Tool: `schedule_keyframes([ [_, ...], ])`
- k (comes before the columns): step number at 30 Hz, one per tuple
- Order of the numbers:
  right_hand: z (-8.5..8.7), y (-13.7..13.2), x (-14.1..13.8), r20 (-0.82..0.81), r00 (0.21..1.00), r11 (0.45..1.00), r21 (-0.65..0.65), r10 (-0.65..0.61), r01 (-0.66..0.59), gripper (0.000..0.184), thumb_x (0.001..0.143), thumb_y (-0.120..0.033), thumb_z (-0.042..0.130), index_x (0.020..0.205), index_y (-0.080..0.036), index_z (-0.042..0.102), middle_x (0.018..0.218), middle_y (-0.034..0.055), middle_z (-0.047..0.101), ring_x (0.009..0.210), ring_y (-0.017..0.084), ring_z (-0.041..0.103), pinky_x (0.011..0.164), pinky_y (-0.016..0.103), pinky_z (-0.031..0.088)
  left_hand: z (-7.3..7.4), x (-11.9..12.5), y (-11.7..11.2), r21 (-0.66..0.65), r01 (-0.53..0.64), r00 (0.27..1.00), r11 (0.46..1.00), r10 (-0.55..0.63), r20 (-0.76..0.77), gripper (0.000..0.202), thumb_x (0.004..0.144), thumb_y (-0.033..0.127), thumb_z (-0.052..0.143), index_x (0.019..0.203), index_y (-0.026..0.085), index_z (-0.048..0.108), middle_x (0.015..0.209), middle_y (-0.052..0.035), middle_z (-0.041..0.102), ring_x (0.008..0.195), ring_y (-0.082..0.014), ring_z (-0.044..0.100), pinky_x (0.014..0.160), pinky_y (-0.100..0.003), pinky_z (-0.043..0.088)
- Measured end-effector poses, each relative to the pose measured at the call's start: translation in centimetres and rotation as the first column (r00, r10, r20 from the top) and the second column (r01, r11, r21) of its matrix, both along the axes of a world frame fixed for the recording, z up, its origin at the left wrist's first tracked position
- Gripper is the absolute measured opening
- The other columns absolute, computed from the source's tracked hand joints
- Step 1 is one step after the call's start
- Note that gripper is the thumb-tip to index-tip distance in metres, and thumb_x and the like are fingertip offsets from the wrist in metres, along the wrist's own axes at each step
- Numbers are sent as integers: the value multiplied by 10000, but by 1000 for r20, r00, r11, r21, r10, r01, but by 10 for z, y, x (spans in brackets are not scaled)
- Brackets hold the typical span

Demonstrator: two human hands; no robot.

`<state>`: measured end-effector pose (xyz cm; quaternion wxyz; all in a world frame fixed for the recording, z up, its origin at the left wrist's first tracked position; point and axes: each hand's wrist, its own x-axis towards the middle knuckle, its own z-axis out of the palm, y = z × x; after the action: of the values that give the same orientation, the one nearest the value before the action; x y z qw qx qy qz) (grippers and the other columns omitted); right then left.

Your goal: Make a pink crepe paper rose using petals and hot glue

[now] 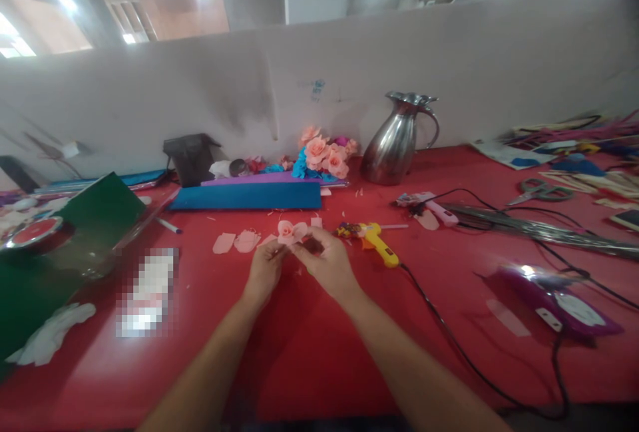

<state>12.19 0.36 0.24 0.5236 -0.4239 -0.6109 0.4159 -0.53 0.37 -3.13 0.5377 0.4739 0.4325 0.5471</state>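
Observation:
Both my hands meet over the red table (309,352), pinching a small pink paper flower (291,231). My left hand (264,271) grips it from below left with fingers closed. Closed on the flower's right side is my right hand (327,260). Loose pink paper petals (235,241) lie just left of the flower. A yellow glue gun (379,244) lies to the right of my right hand, its black cord trailing toward the near edge.
A blue foam roll (247,196) and finished pink roses (324,154) lie behind. A steel jug (397,142) stands at the wall. Green sheet (74,239) left; purple iron (559,299), wires (539,229) and scissors (542,190) right.

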Motion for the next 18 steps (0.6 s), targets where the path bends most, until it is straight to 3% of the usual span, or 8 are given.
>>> schedule_keyframes([
  [5, 1, 1, 3, -182, 976, 991, -36, 119, -127, 104, 767, -192, 543, 812, -205, 636, 749, -8, 648, 680, 136, 592, 656, 254, 466, -4, 1, 4, 0, -30, 999, 1000, 30, 22, 147, 693, 279, 667, 764, 160, 716, 760, -24, 695, 767, -180, 608, 780, -302, 448],
  [9, 3, 3, 4, -251, 962, 989, -65, 110, -130, 81, 786, -263, 566, 772, -205, 621, 719, -5, 647, 662, 135, 595, 678, 265, 483, -8, 1, 5, 37, -43, 999, 998, 42, 25, 104, 680, 261, 671, 700, 160, 691, 690, -10, 661, 730, -165, 585, 751, -285, 440],
  [18, 2, -1, 1, -30, 999, 1000, 1, -12, 12, 91, 771, -268, 570, 729, -193, 603, 682, -3, 616, 609, 132, 552, 566, 242, 434, -11, -1, 5, 27, -45, 999, 999, 45, -12, 108, 714, 260, 643, 689, 157, 661, 679, -9, 626, 691, -145, 550, 718, -275, 429],
])
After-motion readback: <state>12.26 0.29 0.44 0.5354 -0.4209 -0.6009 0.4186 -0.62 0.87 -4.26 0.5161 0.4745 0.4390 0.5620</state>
